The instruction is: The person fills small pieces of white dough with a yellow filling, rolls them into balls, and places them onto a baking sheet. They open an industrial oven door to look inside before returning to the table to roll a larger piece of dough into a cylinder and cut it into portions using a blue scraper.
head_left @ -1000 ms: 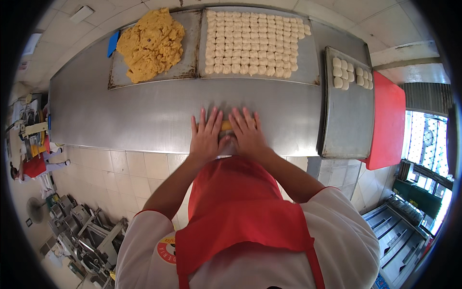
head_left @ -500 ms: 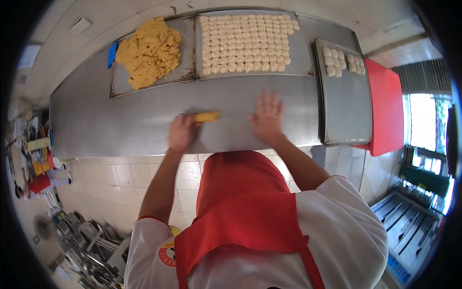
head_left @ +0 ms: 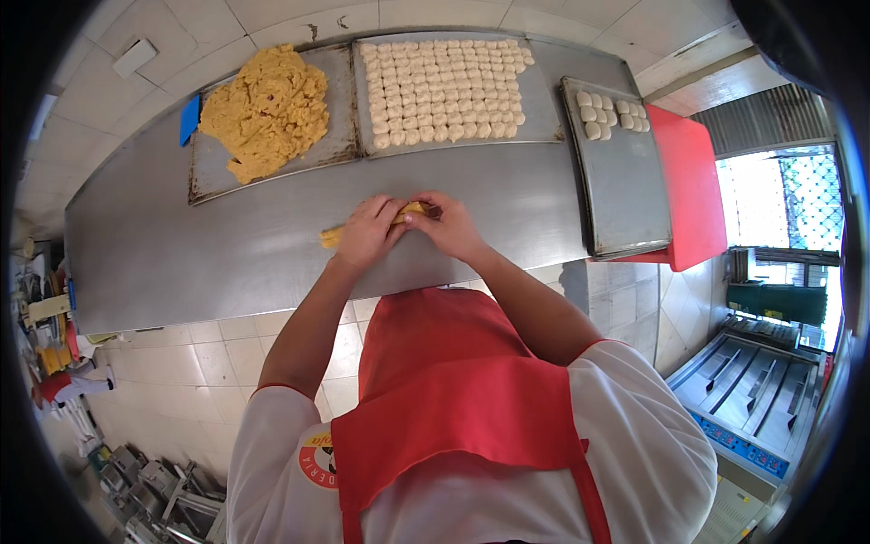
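A roll of yellow dough (head_left: pixel 331 238) lies across the steel table in front of me, its left end sticking out past my left hand (head_left: pixel 365 232). The fingers of that hand bend over the roll. My right hand (head_left: pixel 450 227) grips the other end between thumb and fingers, close beside the left. Fingers cover part of the roll's middle. Farther back on the left, a large heap of yellow dough (head_left: pixel 267 109) rests on a baking tray (head_left: pixel 340 145).
Rows of small pale dough balls (head_left: pixel 444 91) fill a second tray (head_left: pixel 544 122) at the back. At the right, another tray (head_left: pixel 625 199) carries several rounded pieces (head_left: pixel 594 113). A blue scraper-like piece (head_left: pixel 189 120) stands by the heap. A red table (head_left: pixel 693 190) adjoins the right end.
My hands have come together on the dough roll. The right hand, flat on the table before, now grips the roll's right end. The view has shifted slightly.
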The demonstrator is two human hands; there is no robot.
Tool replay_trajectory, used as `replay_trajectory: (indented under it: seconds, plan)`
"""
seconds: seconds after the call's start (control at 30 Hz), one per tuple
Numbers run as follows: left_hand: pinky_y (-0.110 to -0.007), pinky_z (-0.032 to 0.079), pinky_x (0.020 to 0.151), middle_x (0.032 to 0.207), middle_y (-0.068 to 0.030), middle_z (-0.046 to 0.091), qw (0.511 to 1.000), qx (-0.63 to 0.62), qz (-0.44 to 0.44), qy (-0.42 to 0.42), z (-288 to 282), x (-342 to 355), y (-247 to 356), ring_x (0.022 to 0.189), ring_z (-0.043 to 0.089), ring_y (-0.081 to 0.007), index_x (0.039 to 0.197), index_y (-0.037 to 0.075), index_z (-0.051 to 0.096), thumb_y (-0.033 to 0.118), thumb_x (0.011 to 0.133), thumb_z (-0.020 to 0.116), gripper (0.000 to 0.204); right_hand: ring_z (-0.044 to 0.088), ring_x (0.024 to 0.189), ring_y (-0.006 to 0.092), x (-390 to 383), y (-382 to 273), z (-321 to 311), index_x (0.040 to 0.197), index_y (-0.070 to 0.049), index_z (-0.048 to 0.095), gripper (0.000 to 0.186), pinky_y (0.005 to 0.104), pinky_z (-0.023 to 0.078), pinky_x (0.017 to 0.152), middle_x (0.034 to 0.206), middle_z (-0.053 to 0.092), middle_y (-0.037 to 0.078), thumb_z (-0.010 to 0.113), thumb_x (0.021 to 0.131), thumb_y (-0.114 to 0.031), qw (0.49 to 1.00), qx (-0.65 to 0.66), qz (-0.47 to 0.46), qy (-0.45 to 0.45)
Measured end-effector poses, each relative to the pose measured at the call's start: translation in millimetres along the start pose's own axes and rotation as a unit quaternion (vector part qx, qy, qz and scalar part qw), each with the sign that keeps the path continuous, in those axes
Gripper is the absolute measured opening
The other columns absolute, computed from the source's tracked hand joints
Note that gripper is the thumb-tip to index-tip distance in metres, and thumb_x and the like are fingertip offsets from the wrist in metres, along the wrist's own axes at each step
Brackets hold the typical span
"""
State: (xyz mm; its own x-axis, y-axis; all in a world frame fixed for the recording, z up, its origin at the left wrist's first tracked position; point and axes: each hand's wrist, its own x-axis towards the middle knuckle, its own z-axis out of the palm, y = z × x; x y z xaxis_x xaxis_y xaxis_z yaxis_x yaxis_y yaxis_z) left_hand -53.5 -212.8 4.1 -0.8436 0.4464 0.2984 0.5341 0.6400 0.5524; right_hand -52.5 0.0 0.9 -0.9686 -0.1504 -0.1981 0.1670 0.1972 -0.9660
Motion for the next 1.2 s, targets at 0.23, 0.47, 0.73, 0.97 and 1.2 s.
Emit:
replay_trajectory:
  seconds: [0.23,0.47,0.73,0.97,1.2]
  plan:
    - [-0.046,0.053,0.095,0.111,-0.0082,0.073,0.996,-0.007,-0.011,0.086,15,1,0,0.105,0.069,-0.0314,0.12,0.01,0.072,0.024,0.088,0.081,0.036,0.077,0.094,0.0185,10,-18,6,0.115,-0.001,0.077,0.03,0.0331,0.061,0.085,0.102,0.081,0.013,0.084,0.092,-0.018,0.997,-0.069,-0.007,0.022]
    - [-0.048,0.046,0.107,0.12,-0.0077,0.074,0.994,0.103,-0.019,-0.006,15,11,-11,0.114,0.067,-0.0242,0.129,0.011,0.069,0.033,0.093,0.078,0.043,0.07,0.092,0.0129,23,-9,-28,0.119,-0.002,0.073,0.026,0.0287,0.059,0.084,0.104,0.076,0.005,0.08,0.096,-0.011,0.995,-0.042,0.028,0.088]
    - [-0.044,0.025,0.128,0.167,-0.014,0.041,0.414,-0.883,-0.209,0.065,49,133,59,0.153,0.038,-0.0322,0.167,0.006,0.034,0.061,0.109,0.046,0.081,0.039,0.149,0.0387,17,-134,-29,0.155,-0.002,0.05,0.066,0.0537,0.029,0.123,0.16,0.044,0.022,0.065,0.103,-0.04,0.927,-0.21,-0.307,0.042]
    - [-0.046,0.018,0.133,0.178,-0.0098,0.022,0.632,-0.756,-0.169,-0.002,58,231,131,0.164,0.02,-0.0306,0.173,0.013,0.012,0.06,0.113,0.035,0.08,0.012,0.162,0.0525,109,-107,-171,0.168,-0.003,0.029,0.089,0.0677,0.011,0.126,0.176,0.018,0.027,0.041,0.106,-0.064,0.912,-0.236,-0.322,0.096]
    - [-0.039,0.061,0.09,0.128,-0.0126,0.068,0.647,-0.633,-0.413,0.097,154,211,132,0.108,0.072,-0.0212,0.155,0.008,0.045,0.032,0.111,0.059,0.051,0.024,0.159,0.047,169,-69,-203,0.16,0.0,0.043,0.068,0.0572,0.028,0.125,0.172,0.023,0.028,0.061,0.105,-0.035,0.97,-0.012,-0.241,-0.016]
